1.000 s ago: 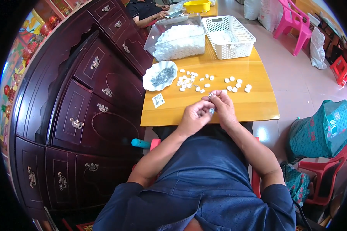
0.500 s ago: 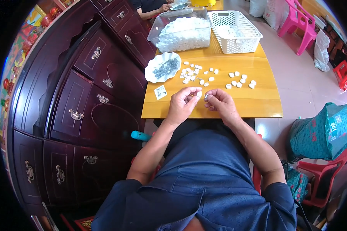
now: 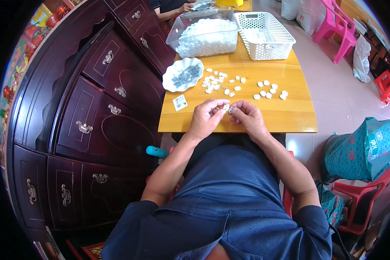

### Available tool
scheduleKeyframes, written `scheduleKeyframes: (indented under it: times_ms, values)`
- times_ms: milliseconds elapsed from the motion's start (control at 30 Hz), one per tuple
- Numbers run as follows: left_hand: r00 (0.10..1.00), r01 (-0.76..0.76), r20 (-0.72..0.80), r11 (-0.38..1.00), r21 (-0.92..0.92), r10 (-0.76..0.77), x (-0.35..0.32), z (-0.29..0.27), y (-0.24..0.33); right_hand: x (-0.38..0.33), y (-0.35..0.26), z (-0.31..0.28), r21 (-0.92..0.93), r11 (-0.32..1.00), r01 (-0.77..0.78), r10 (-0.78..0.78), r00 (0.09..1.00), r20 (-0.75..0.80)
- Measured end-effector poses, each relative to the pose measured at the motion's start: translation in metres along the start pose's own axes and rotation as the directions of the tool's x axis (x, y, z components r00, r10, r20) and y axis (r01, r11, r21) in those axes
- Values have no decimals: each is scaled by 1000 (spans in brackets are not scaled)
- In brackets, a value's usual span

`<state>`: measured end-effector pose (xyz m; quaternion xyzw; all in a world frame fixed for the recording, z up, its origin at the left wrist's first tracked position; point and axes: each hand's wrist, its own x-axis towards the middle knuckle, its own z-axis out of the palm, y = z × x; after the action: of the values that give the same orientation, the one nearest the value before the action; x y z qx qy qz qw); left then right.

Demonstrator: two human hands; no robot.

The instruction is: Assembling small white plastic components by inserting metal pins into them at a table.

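- Left hand (image 3: 207, 118) is pinching one small white piece (image 3: 225, 107) at frame centre.
- Right hand (image 3: 246, 116) is pinching a tiny part I cannot make out, just beside it.
- Six white pieces (image 3: 271, 91) are lying grouped upper right of the hands; one white dish (image 3: 183, 74) upper left.

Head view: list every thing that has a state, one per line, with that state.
Left hand: fingers pinch a small white piece.
Right hand: fingers pinch something tiny, too small to tell.
Clear tub: open, full of white pieces.
White basket: open, nearly empty.
White dish: holds small grey parts.
Cabinet drawers: shut.
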<state>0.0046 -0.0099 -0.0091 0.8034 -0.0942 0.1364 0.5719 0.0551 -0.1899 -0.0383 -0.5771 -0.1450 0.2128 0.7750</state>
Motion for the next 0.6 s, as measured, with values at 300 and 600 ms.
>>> scheduleKeyframes:
  times_ms: [300,600]
  values:
    - [999,-44,25,998,34,43,3,-3,-1,1,0,-2,-35,999,-16,16,1000,2]
    - [998,-32,50,996,83,28,4,-1,3,1,1,-1,-49,998,-29,29,999,-18]
